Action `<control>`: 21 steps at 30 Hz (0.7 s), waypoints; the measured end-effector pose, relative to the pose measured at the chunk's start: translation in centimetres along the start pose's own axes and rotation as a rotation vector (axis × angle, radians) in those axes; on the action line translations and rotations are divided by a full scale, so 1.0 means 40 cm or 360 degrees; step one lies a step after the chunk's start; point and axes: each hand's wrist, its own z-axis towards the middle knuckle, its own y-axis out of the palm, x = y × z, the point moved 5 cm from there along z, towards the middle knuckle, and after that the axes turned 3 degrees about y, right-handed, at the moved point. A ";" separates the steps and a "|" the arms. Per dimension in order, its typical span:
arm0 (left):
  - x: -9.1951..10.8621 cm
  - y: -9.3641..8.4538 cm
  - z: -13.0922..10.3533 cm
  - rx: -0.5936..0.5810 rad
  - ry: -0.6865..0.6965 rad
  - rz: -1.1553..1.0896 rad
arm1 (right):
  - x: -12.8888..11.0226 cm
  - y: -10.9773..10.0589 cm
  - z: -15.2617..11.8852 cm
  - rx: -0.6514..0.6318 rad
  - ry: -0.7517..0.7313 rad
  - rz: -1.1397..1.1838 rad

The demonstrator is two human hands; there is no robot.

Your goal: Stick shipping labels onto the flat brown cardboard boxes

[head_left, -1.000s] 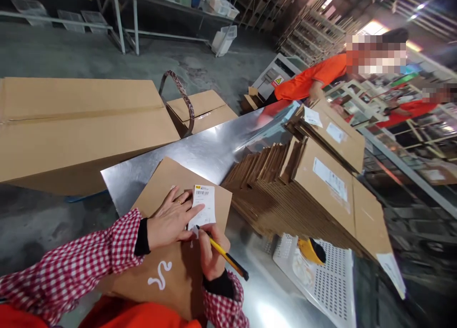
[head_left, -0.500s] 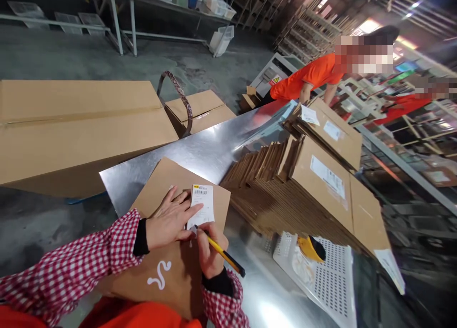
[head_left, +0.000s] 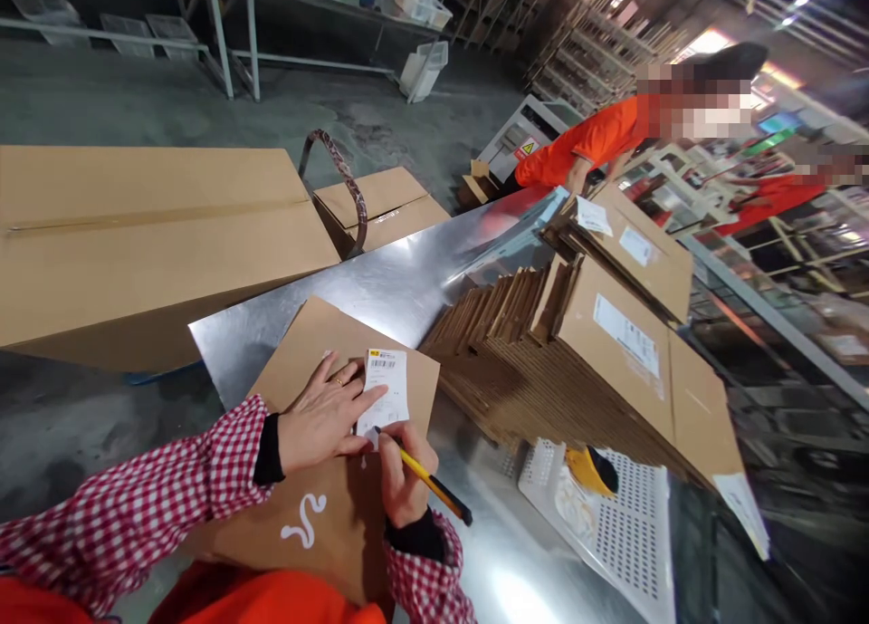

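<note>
My left hand (head_left: 322, 422) lies with fingers spread on a flat piece of brown cardboard (head_left: 291, 538), its fingertips touching a white label (head_left: 385, 388) with a yellow corner and a barcode. Between the fingers of my right hand (head_left: 407, 472) is a slim yellow-and-black pen (head_left: 438, 488). The pen's tip meets the lower part of the label. White curly marks show on the cardboard, nearer my body. The cardboard rests on a shiny metal table (head_left: 346, 284).
Flattened boxes (head_left: 611, 334) are stacked on the right. A white perforated basket (head_left: 638, 533) holds a yellow-and-black tape roll or tool (head_left: 592, 471). Large cartons (head_left: 163, 235) stand left, beside a curved strap (head_left: 343, 176). A co-worker in orange (head_left: 584, 144) leans at the table's far end.
My right hand has shifted very slightly right with the pen, its tip moving along the label's lower edge. My left hand stays in place.
</note>
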 end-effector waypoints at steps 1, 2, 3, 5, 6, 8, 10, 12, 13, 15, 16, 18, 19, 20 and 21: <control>0.000 -0.001 0.000 -0.0001 -0.0005 -0.0004 | 0.001 0.000 0.001 0.0014 0.0005 -0.0002; 0.000 -0.002 0.001 -0.0004 -0.0011 -0.0011 | 0.001 0.000 0.002 0.0022 0.0011 -0.0003; 0.000 -0.002 0.001 -0.0008 -0.0016 -0.0022 | 0.002 0.000 0.003 0.0024 0.0020 -0.0004; -0.001 -0.002 0.002 -0.0012 -0.0022 -0.0044 | 0.004 0.002 0.003 -0.0006 0.0037 -0.0002; -0.001 -0.002 0.002 -0.0013 -0.0020 -0.0051 | 0.004 0.003 0.003 -0.0024 0.0032 0.0002; -0.002 -0.002 0.003 -0.0018 -0.0019 -0.0054 | 0.003 0.004 0.002 -0.0045 -0.0001 0.0027; -0.003 -0.002 0.003 -0.0022 -0.0021 -0.0050 | 0.003 0.004 0.000 -0.0047 -0.0016 0.0047; -0.002 -0.003 0.003 -0.0020 -0.0015 -0.0048 | 0.008 0.003 0.000 -0.0023 0.0029 0.0044; -0.002 -0.004 0.003 -0.0017 -0.0013 -0.0046 | 0.010 0.003 0.000 -0.0015 0.0061 0.0039; -0.001 -0.004 0.002 -0.0005 -0.0010 -0.0038 | 0.011 0.004 0.002 -0.0006 0.0085 0.0039; 0.000 -0.003 0.002 -0.0002 -0.0012 -0.0032 | 0.009 0.004 0.002 -0.0010 0.0079 0.0046; 0.000 -0.001 0.002 0.0003 -0.0012 -0.0022 | 0.005 0.008 0.001 -0.0034 0.0052 0.0051; 0.000 0.000 0.001 0.0005 -0.0009 -0.0019 | 0.004 0.009 0.000 -0.0037 0.0039 0.0046; 0.000 0.001 0.001 0.0008 -0.0004 -0.0017 | 0.004 0.009 -0.003 -0.0028 0.0032 0.0043; -0.001 0.001 0.001 0.0012 0.0000 -0.0017 | 0.007 0.006 -0.007 0.0011 0.0042 0.0051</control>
